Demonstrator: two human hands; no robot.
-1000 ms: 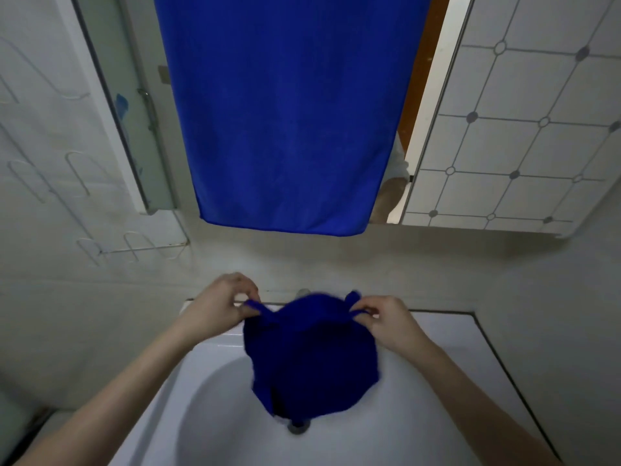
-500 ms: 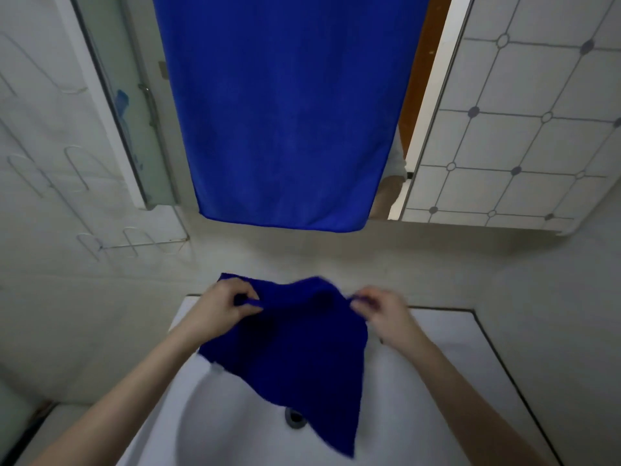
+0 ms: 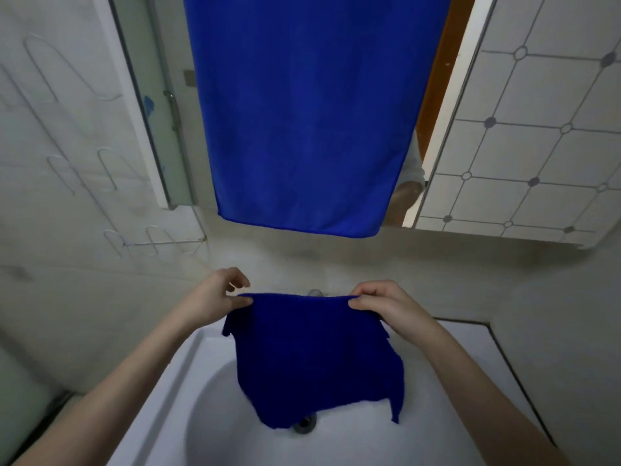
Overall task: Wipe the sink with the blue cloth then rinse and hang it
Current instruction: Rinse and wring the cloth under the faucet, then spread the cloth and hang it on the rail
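A small dark blue cloth (image 3: 312,358) hangs spread out above the white sink (image 3: 174,391). My left hand (image 3: 215,297) pinches its top left corner between thumb and fingers. My right hand (image 3: 386,304) pinches the top right corner. The cloth's top edge is stretched level between both hands and its lower part dangles over the drain (image 3: 305,423), partly hiding it. The tap (image 3: 315,292) barely shows behind the cloth's top edge.
A large blue towel (image 3: 309,112) hangs in front of the mirror (image 3: 443,95) above the sink. A wire rack (image 3: 158,240) is fixed to the left wall. Patterned wall tiles (image 3: 537,136) show at the upper right. The counter edge (image 3: 497,338) runs along the sink's right side.
The cloth was bunched between my hands, then unfolded. My hands have moved apart and it now hangs flat with the top edge stretched level.
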